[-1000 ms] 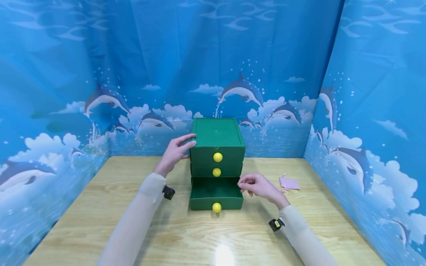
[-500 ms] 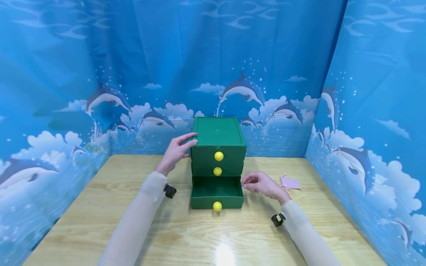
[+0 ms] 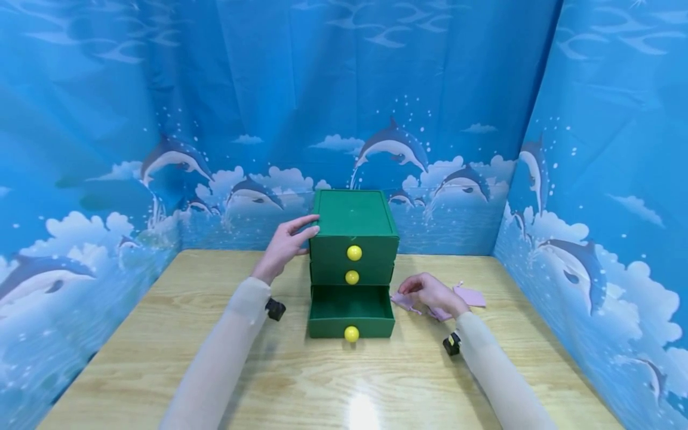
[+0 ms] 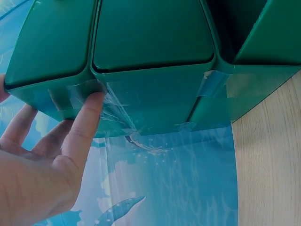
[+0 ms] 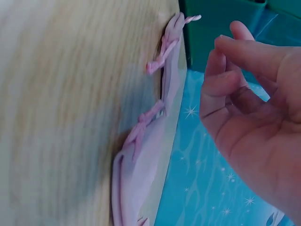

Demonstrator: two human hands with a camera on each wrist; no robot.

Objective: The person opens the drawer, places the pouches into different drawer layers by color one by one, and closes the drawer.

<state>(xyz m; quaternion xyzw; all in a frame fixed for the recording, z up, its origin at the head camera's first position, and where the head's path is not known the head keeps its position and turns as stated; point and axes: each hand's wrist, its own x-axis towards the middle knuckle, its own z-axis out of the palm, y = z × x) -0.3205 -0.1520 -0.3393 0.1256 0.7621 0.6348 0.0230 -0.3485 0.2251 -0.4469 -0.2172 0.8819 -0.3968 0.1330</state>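
A green chest of drawers [image 3: 352,214] with yellow knobs stands on the table, its bottom drawer [image 3: 351,327] pulled out. My left hand [image 3: 286,248] rests against the chest's upper left side, fingers fairly straight. In the left wrist view, its fingertips [image 4: 94,100] touch the chest's taped side. Just right of the drawer hovers my right hand [image 3: 427,289], fingers loosely curled and nothing visible between them. Beneath it lie small pink drawstring pouches: one pouch [image 3: 403,301] beside the drawer, another pouch [image 3: 439,314] under the wrist. Behind them is a third pouch [image 3: 473,297].
The wooden table [image 3: 333,382] extends in front of the chest and to both sides. A blue dolphin-print curtain [image 3: 258,119] hangs behind and along both sides. Black cameras are strapped to the wrists.
My right hand has moved right, away from the drawer's right edge, and two pouches beneath it have come into view. The left hand stays on the chest; the drawer has not moved.
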